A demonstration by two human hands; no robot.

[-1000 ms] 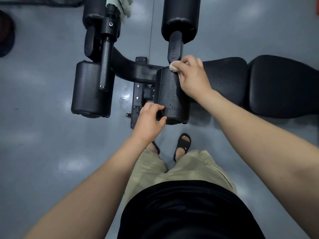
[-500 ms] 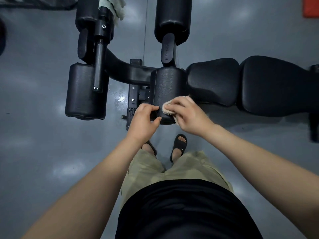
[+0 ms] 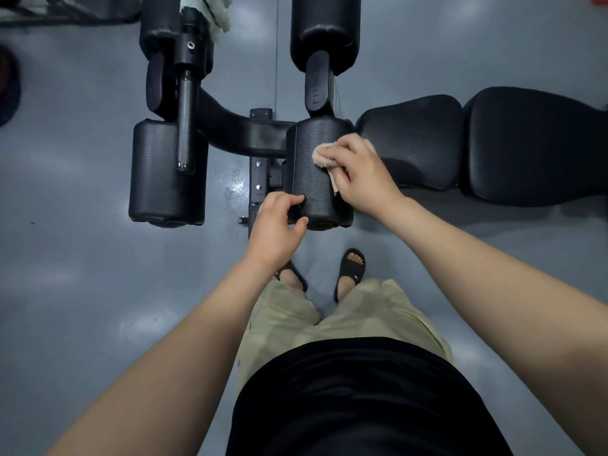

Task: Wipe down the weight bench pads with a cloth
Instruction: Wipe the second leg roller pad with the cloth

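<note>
Shorts (image 3: 345, 317) in khaki and a black shirt fill the bottom of the view, with two black sandals (image 3: 350, 271) standing on the grey floor (image 3: 82, 258) just short of the equipment. Beyond the feet, the left hand (image 3: 278, 230) curls its fingers and thumb round the near end of a black roller pad (image 3: 309, 189), gripping its lower left edge. On top of that same pad the right hand (image 3: 362, 174) holds a bunched beige cloth (image 3: 324, 156), fingers bent over it and pressing it against the pad's textured surface; the hand hides most of the cloth. A bolted bracket (image 3: 258, 172) and a curved frame arm (image 3: 237, 133) sit just to the left, leading to a second roller pad (image 3: 164, 179) crossed by a steel post (image 3: 186, 126). To the right lie the seat pad (image 3: 411, 139) and, touching it, the back pad (image 3: 533, 146). Farthest off are two more rollers (image 3: 324, 31), the left one with a pale green towel (image 3: 210, 11) draped beside it.
</note>
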